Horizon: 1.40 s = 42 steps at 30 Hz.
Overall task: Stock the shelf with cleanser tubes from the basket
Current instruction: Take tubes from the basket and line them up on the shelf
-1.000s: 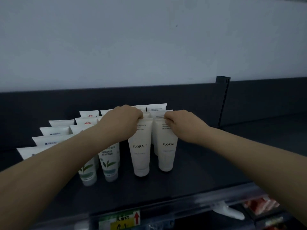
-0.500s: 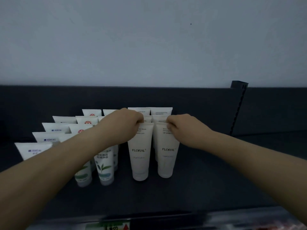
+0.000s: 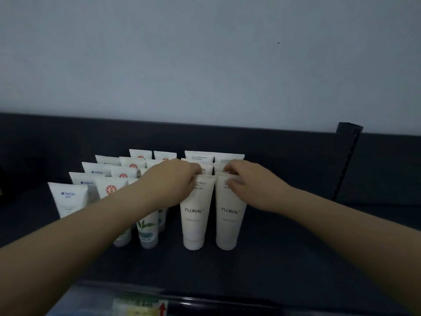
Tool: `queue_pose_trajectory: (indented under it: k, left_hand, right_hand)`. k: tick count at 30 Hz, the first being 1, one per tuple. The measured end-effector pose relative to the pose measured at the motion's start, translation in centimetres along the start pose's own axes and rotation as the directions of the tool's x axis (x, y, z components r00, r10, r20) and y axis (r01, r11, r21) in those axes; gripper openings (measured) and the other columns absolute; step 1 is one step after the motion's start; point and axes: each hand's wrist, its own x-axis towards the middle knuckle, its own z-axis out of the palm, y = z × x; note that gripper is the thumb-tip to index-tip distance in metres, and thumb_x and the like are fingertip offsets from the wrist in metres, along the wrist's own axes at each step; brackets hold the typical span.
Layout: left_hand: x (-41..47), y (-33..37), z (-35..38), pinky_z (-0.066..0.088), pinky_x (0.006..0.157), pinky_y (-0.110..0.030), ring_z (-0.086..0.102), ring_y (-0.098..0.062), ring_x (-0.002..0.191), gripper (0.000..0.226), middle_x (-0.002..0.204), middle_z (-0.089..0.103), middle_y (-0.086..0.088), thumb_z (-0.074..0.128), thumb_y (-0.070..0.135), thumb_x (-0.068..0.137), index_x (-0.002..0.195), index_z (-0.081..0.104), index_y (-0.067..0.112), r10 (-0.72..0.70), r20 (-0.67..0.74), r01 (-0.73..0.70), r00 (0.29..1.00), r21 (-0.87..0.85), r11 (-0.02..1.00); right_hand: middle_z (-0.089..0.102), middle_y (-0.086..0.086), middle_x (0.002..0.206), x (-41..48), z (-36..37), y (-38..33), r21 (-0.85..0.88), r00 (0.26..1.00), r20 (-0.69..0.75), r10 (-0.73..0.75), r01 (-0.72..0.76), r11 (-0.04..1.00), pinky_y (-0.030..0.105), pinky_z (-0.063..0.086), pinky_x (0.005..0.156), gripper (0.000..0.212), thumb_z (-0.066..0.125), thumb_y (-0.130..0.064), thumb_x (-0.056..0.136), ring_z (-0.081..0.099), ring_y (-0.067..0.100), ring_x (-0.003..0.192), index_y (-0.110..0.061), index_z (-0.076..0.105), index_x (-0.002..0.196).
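Two white FLORAL cleanser tubes stand cap-down side by side at the front of the dark shelf. My left hand pinches the top edge of the left FLORAL tube. My right hand pinches the top edge of the right FLORAL tube. More FLORAL tubes stand in rows behind them. The basket is out of view.
Left of the FLORAL rows stand several rows of other white tubes: green-leaf ones, red-emblem ones and blue-lettered ones. A dark upright post bounds the shelf bay at the right. A price label sits on the shelf's front rail.
Both hands have stayed pinched on the tops of the two front tubes. The camera has shifted slightly, so the tubes sit lower and further right in view.
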Motion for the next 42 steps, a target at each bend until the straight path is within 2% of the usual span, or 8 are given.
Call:
queue_pose_trajectory:
  k: [3, 10, 16, 20, 25, 32, 37, 42]
  left_hand:
    - [-0.7, 0.5, 0.1, 0.052, 0.08, -0.04, 0.06, -0.019, 0.095, 0.028, 0.109, 0.064, 0.0, 0.035, 0.025, 0.098, 0.119, 0.054, 0.021, -0.03, -0.006, 0.03, 1.0, 0.052, 0.998]
    - [-3.0, 2.0, 0.1, 0.049, 0.088, -0.036, 0.053, -0.018, 0.115, 0.042, 0.132, 0.05, 0.002, 0.044, 0.029, 0.097, 0.139, 0.037, 0.021, -0.12, -0.047, 0.124, 0.992, 0.08, 0.989]
    - [-6.7, 2.4, -1.1, 0.028, 0.108, -0.028, 0.037, -0.018, 0.133, 0.049, 0.146, 0.039, -0.001, 0.047, 0.026, 0.096, 0.143, 0.034, 0.016, -0.142, -0.138, 0.164, 0.98, 0.16, 0.973]
    - [-9.7, 0.7, -1.6, 0.019, 0.116, -0.032, 0.027, -0.018, 0.141, 0.057, 0.153, 0.03, -0.002, 0.048, 0.034, 0.095, 0.147, 0.028, 0.018, -0.227, -0.129, 0.255, 0.965, 0.272, 0.928]
    - [-14.3, -1.6, -2.1, 0.028, 0.111, -0.035, 0.035, -0.02, 0.136, 0.051, 0.148, 0.038, -0.002, 0.049, 0.032, 0.095, 0.141, 0.037, 0.016, -0.349, -0.125, 0.37, 0.929, 0.288, 0.883]
    - [-22.6, -6.7, -2.6, 0.017, 0.116, -0.032, 0.02, -0.016, 0.144, 0.061, 0.156, 0.024, 0.0, 0.044, 0.038, 0.097, 0.15, 0.02, 0.019, -0.518, -0.089, 0.519, 0.85, 0.299, 0.801]
    - [-31.5, -11.0, -2.8, 0.021, 0.115, -0.032, 0.026, -0.02, 0.142, 0.062, 0.154, 0.029, -0.003, 0.048, 0.036, 0.095, 0.149, 0.024, 0.015, -0.623, -0.072, 0.613, 0.779, 0.294, 0.733]
    - [-38.7, -14.5, -2.4, 0.021, 0.115, -0.031, 0.027, -0.018, 0.141, 0.061, 0.153, 0.029, -0.001, 0.049, 0.036, 0.094, 0.147, 0.024, 0.019, -0.676, -0.056, 0.658, 0.734, 0.302, 0.69]
  right_hand:
    - [0.052, -0.002, 0.133, 0.0, -0.1, -0.3, -0.018, 0.999, -0.004, -0.047, 0.047, 0.999, 0.028, 0.048, 0.09, 0.039, 0.046, -0.029, 0.097, 0.054, 0.014, 0.113, -0.019, 0.045, 0.135]
    - [0.047, 0.0, 0.137, -0.3, 0.2, -1.0, -0.092, 0.976, -0.054, -0.21, 0.205, 0.974, 0.032, 0.037, 0.103, 0.04, 0.044, -0.026, 0.097, 0.044, 0.017, 0.124, -0.016, 0.044, 0.136]
    - [0.043, 0.002, 0.142, 0.0, 1.0, -2.5, -0.13, 0.936, -0.007, -0.353, 0.349, 0.928, 0.034, 0.033, 0.108, 0.045, 0.047, -0.031, 0.096, 0.041, 0.019, 0.129, -0.015, 0.041, 0.138]
    - [0.04, -0.002, 0.146, 0.3, 1.9, -5.1, -0.1, 0.884, -0.006, -0.468, 0.465, 0.88, 0.032, 0.029, 0.111, 0.049, 0.048, -0.032, 0.095, 0.037, 0.016, 0.133, -0.02, 0.037, 0.142]
    - [0.03, -0.003, 0.152, 0.3, 4.0, -10.1, -0.108, 0.803, -0.012, -0.596, 0.592, 0.799, 0.032, 0.019, 0.115, 0.054, 0.049, -0.037, 0.094, 0.027, 0.015, 0.139, -0.022, 0.033, 0.144]
    - [0.013, -0.001, 0.159, -0.1, 8.9, -19.8, -0.076, 0.694, 0.109, -0.711, 0.719, 0.691, 0.032, 0.006, 0.118, 0.065, 0.042, -0.045, 0.096, 0.009, 0.016, 0.146, -0.019, 0.017, 0.151]
    - [0.009, -0.001, 0.16, -1.0, 13.6, -28.6, -0.014, 0.597, 0.162, -0.786, 0.798, 0.603, 0.034, 0.005, 0.119, 0.068, 0.043, -0.044, 0.096, 0.005, 0.015, 0.147, -0.02, 0.012, 0.152]
    - [0.01, -0.002, 0.16, -2.4, 18.3, -35.3, 0.015, 0.552, 0.193, -0.811, 0.825, 0.565, 0.033, 0.006, 0.119, 0.068, 0.045, -0.045, 0.095, 0.006, 0.015, 0.147, -0.023, 0.013, 0.151]
